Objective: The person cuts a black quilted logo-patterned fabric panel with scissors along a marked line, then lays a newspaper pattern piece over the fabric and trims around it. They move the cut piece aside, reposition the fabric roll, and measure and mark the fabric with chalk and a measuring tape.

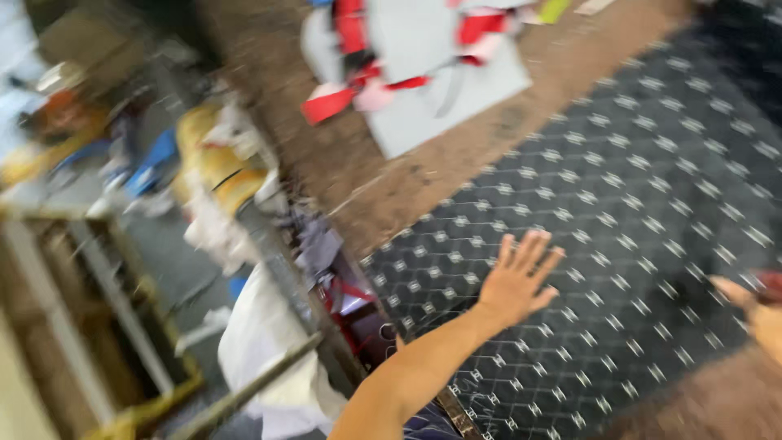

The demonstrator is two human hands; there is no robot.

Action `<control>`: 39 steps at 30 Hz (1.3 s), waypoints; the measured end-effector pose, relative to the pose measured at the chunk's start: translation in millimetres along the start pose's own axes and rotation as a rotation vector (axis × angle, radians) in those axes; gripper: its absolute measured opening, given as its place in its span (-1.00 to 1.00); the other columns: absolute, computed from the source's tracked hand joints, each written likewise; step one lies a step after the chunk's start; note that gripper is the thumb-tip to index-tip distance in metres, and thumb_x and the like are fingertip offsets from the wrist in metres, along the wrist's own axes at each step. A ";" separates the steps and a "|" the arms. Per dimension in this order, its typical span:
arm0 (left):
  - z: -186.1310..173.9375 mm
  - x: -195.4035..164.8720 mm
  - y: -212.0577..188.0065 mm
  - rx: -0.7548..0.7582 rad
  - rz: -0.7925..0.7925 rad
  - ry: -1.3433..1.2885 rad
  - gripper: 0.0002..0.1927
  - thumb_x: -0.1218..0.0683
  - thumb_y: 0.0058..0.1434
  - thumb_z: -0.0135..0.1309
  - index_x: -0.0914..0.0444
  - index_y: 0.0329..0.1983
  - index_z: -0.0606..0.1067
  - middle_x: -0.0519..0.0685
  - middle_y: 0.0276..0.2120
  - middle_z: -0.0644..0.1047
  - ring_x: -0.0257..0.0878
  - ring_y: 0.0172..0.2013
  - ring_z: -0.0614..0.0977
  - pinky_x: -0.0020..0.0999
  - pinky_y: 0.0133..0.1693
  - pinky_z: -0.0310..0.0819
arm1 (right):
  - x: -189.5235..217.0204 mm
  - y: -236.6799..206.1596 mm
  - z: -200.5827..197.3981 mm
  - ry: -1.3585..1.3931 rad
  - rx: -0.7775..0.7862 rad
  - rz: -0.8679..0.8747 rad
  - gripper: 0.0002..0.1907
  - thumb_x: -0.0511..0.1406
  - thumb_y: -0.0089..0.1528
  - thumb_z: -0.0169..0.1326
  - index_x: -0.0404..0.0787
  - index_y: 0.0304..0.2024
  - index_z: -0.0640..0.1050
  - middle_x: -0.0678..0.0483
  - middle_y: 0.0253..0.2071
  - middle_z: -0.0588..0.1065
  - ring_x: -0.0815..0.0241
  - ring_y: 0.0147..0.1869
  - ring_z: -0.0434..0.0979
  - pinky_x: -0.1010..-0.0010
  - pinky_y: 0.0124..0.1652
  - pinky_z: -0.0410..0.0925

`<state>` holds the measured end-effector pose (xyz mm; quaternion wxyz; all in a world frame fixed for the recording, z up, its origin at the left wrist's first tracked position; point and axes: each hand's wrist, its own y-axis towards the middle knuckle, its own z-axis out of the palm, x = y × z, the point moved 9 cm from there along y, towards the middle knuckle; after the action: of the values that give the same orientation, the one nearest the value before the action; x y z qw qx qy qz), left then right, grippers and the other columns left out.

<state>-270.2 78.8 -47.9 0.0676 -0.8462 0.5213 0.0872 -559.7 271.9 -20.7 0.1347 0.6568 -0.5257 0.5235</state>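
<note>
Blurry workshop view: brown table (pixel 391 179) covered mostly by dark patterned fabric (pixel 635 187). Left hand (pixel 517 281) flat on the fabric, fingers spread wide, holding nothing. Right hand (pixel 762 314) at the fabric's right edge, mostly cut off, grip can't tell. Grey sheet (pixel 440 98) with red scraps (pixel 334 102) beyond the fabric.

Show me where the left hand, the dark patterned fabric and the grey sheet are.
left hand (pixel 518 281), head view, on the back of the open, flat hand.
dark patterned fabric (pixel 652 187), head view, on its bare middle.
grey sheet (pixel 444 98), head view, on its lower grey part.
</note>
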 end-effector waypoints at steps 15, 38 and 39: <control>-40.9 11.0 23.0 0.040 0.497 -0.317 -0.17 -0.21 0.23 0.13 0.24 0.48 0.23 0.08 0.52 0.10 0.12 0.49 0.06 0.24 0.44 -0.21 | 76.1 0.0 160.3 0.318 0.080 0.335 -0.58 -0.08 0.14 0.33 -0.33 -0.35 0.58 0.08 -0.50 0.51 0.27 -0.49 0.52 0.42 -0.42 0.46; -37.2 12.4 27.4 0.067 0.535 -0.391 -0.21 -0.22 0.24 0.09 0.19 0.47 0.24 0.11 0.51 0.09 0.06 0.51 0.03 0.20 0.45 -0.23 | 90.8 19.0 146.5 0.360 -0.130 0.190 -0.58 -0.13 0.06 0.41 -0.34 -0.28 0.60 0.12 -0.51 0.49 0.37 -0.57 0.43 0.51 -0.55 0.32; -36.9 9.9 26.0 0.070 0.543 -0.377 -0.20 -0.22 0.23 0.09 0.19 0.47 0.24 0.11 0.51 0.09 0.06 0.50 0.03 0.20 0.45 -0.23 | 90.4 16.3 143.5 0.359 -0.130 0.177 -0.58 -0.13 0.07 0.41 -0.35 -0.29 0.60 0.12 -0.51 0.49 0.37 -0.58 0.43 0.51 -0.55 0.32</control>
<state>-286.3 51.0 -14.7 0.1662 -0.6426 0.7086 0.2394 -504.0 111.2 -11.5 0.2218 0.4941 -0.5816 0.6070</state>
